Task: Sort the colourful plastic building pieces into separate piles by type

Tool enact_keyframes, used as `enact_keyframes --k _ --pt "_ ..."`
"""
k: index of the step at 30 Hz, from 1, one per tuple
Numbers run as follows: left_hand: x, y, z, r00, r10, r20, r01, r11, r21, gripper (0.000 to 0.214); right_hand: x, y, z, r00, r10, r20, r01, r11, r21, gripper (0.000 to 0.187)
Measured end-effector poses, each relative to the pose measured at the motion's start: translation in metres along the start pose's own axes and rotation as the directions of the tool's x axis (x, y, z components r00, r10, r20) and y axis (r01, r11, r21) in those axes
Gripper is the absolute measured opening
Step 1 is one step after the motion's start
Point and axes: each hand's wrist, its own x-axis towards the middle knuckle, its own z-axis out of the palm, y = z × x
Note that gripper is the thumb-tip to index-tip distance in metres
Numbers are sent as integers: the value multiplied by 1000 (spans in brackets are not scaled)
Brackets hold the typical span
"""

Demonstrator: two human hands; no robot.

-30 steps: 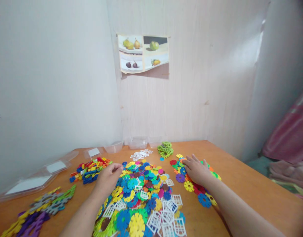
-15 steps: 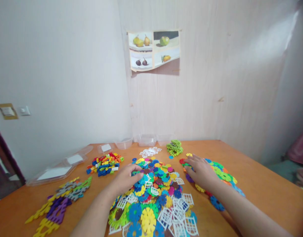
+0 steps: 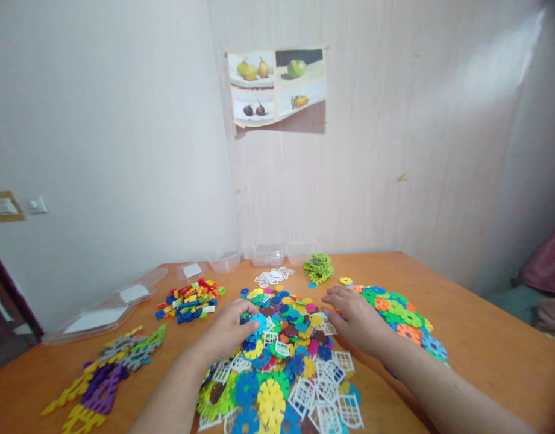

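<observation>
Mixed pile of toothed plastic discs (image 3: 281, 361), blue, yellow, green, brown, pink and orange; heaped on the wooden desk (image 3: 476, 337). White window-shaped lattice pieces (image 3: 325, 389), lying over the pile, thickest at its near right.

Left hand (image 3: 229, 328): at the left side of the pile, fingers curled, thumb a little apart from them; light-blue disc (image 3: 260, 324) at the thumb tip, cannot tell whether gripped.

Right hand (image 3: 356, 316): just right of the pile, palm down, fingers loosely extended, thumb apart; nothing seen in its hold, underside hidden.

Second spread of discs (image 3: 408, 319), mainly orange, green and blue: right of the pile, partly hidden by right hand and forearm.

Small white heap of lattice pieces (image 3: 273, 276): just beyond the pile. Stack of green pieces (image 3: 318, 268): beyond the pile, toward its right. Building blocks (image 3: 191, 301), red, yellow, blue: left of the pile's far end. Notched flat pieces (image 3: 108, 374), yellow, purple, grey, green: well left of the pile.

Clear plastic tubs (image 3: 268, 256): in a row beyond the pile. Fruit poster (image 3: 277, 87), four panels: on the wall, above and beyond the pile.
</observation>
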Motion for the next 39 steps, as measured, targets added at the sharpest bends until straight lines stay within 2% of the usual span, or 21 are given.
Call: enact_keyframes --k 4,7,13,20,24,28,31,33,36,39 --pt "0 11 0 994 -102 26 105 972 -210 28 0 -13 -3 999 -25 -41 28 998 56 33" --pt "-2 23 3 991 -127 49 136 926 -353 31 -2 -33 -7 998 -48 -38 52 989 138 34" --pt "-8 43 22 980 -29 197 129 846 -517 29 -11 -78 -17 985 -149 87 124 962 244 55" --pt "-12 54 34 959 24 281 167 753 -636 31 -12 -88 -22 973 -190 128 161 965 206 45" --pt "-10 54 30 974 -19 224 158 767 -622 39 -7 -72 -19 987 -143 68 138 988 73 40" --pt "-4 43 19 982 -155 104 187 819 -542 42 1 -32 -20 996 92 -8 -92 989 -119 37" --pt "1 30 10 973 -231 -19 194 853 -484 40 4 3 -25 953 303 -24 -300 923 -242 35" --pt "3 22 5 960 -265 -91 199 874 -443 39 4 22 -27 915 402 -33 -393 872 -292 36" --pt "5 14 1 948 -269 -170 192 910 -366 39 2 39 -27 875 482 -46 -468 817 -336 38" --pt "6 8 0 941 -264 -211 198 936 -291 40 0 45 -23 863 500 -66 -489 798 -352 40"
